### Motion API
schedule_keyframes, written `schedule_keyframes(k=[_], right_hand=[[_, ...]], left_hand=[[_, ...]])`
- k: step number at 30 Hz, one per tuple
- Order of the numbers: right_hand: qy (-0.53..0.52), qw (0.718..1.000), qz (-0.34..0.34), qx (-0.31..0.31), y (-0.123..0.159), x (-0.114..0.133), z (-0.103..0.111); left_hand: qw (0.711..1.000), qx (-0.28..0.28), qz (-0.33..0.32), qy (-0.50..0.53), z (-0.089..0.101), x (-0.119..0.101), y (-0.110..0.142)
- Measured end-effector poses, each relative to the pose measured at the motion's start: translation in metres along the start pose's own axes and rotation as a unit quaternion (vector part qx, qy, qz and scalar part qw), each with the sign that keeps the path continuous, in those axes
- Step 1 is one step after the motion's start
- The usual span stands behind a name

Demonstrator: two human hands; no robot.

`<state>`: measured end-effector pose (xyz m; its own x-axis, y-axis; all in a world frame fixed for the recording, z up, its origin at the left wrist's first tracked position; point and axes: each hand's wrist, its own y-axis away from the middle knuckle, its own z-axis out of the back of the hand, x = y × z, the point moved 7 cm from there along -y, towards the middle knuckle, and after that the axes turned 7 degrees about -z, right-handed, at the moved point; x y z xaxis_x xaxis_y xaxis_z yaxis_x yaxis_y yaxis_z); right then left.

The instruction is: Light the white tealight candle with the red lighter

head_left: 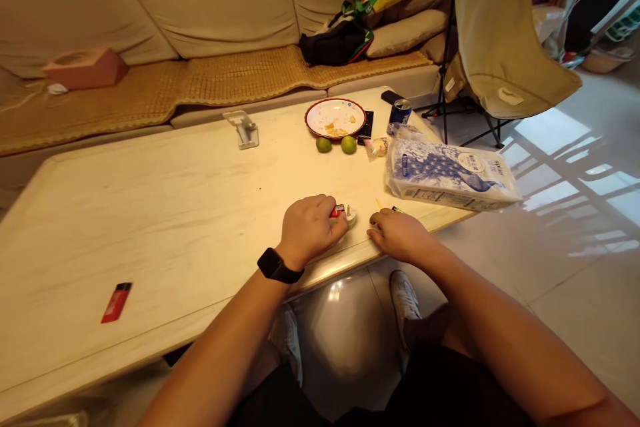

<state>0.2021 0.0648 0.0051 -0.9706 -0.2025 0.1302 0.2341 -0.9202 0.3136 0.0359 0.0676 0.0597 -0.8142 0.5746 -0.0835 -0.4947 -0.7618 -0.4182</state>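
Observation:
My left hand (pixel 311 227), with a black watch (pixel 278 265) at its wrist, is closed around a red lighter (pixel 337 211) whose metal top shows past the fingers. Just beyond it is a small round white object (pixel 351 217) with a thin upright tip, partly hidden by my thumb. Close by on the right, my right hand (pixel 399 235) rests low over the table's front edge with its fingers curled in. A thin yellow stick (pixel 379 203) and a small dark-and-green end (pixel 397 209) show behind those fingers. What they grip is hidden.
A large peacock-print tissue pack (pixel 453 170) lies at the table's right end. Behind are a plate (pixel 320 113) with scraps, two green limes (pixel 349 145), a can (pixel 400 112) and a white holder (pixel 242 129). Another red lighter (pixel 117 303) lies far left. A folding chair (pixel 505 33) stands right.

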Motion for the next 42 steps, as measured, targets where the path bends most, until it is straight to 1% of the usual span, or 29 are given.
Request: schedule_keyframes(k=[5,11,15,19,22,26,28,31,35,42], right_hand=[[0.005,1.0,-0.007,0.002,0.001,0.0,0.001],[-0.004,1.0,0.0,-0.006,0.0,0.0,0.0],[-0.005,1.0,0.003,-0.011,0.0,-0.001,0.0],[-0.006,1.0,0.004,-0.015,0.001,-0.002,0.001],[-0.008,1.0,0.004,-0.015,0.001,-0.003,0.0],[-0.008,1.0,0.005,-0.016,0.0,-0.003,-0.001],[-0.007,1.0,0.004,-0.015,-0.001,-0.003,-0.001],[-0.008,1.0,0.007,-0.017,-0.001,-0.003,-0.002],[-0.007,1.0,0.006,-0.014,-0.001,-0.003,-0.001],[-0.005,1.0,0.008,-0.007,-0.001,-0.003,-0.001]], left_hand=[[1.0,0.005,-0.001,0.004,-0.002,-0.001,-0.002],[1.0,0.006,-0.001,0.009,-0.003,0.0,-0.003],[1.0,-0.009,0.009,0.02,0.001,0.003,-0.001],[0.996,-0.058,0.051,0.05,0.012,0.019,0.007],[0.991,-0.079,0.074,0.075,0.018,0.035,0.017],[0.988,-0.059,0.129,0.062,0.018,0.058,0.028],[0.986,-0.058,0.146,0.057,0.019,0.065,0.032],[0.983,-0.066,0.153,0.073,0.019,0.069,0.034],[0.981,-0.062,0.156,0.096,0.016,0.071,0.038],[0.98,-0.053,0.167,0.093,0.015,0.073,0.042]])
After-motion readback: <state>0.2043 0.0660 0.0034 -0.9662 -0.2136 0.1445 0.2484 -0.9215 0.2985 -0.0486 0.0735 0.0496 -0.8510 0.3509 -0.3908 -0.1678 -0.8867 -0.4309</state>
